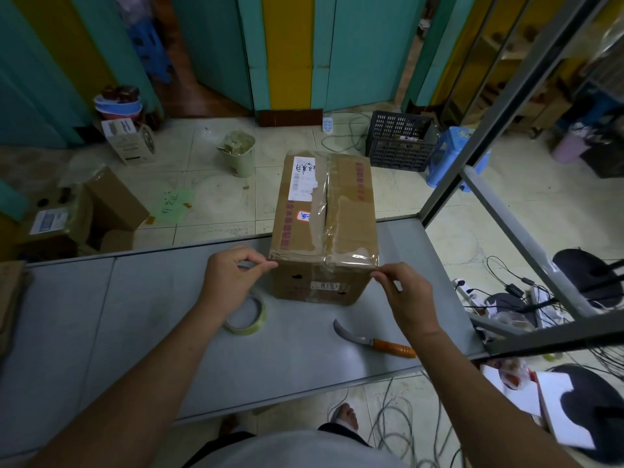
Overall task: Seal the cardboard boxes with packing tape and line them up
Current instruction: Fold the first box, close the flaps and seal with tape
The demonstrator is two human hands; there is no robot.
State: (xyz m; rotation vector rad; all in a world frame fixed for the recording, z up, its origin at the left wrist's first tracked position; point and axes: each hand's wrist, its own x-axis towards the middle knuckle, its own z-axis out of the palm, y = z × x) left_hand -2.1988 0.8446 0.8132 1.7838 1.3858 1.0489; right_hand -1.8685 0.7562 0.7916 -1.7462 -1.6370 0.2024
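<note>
The grey table [162, 315] stretches wide in front of me, with open surface to the left of the work and along the near edge by my body. A slanting metal post [472, 140] rises at its far right corner, so there is less room on that side.

The cardboard box [320, 211] stands lengthwise away from me, towards the far right of the table. Its far end reaches the table's far edge, and I cannot tell whether it hangs over. Its top flaps are down, with clear tape [358, 256] along the centre seam and across the near top edge.

My left hand [233, 275] is at the near left top corner of the box, thumb and forefinger pressed together in a pinch. My right hand [405, 292] does the same at the near right corner. Each pinch seems to close on an end of the clear tape, though the see-through film is hard to make out there.

The tape roll [243, 329] lies flat just beside the box, partly under my left wrist. The knife [374, 341] lies nearer me on the right, curved blade towards the box, the butt of its orange handle hidden by my right forearm
</note>
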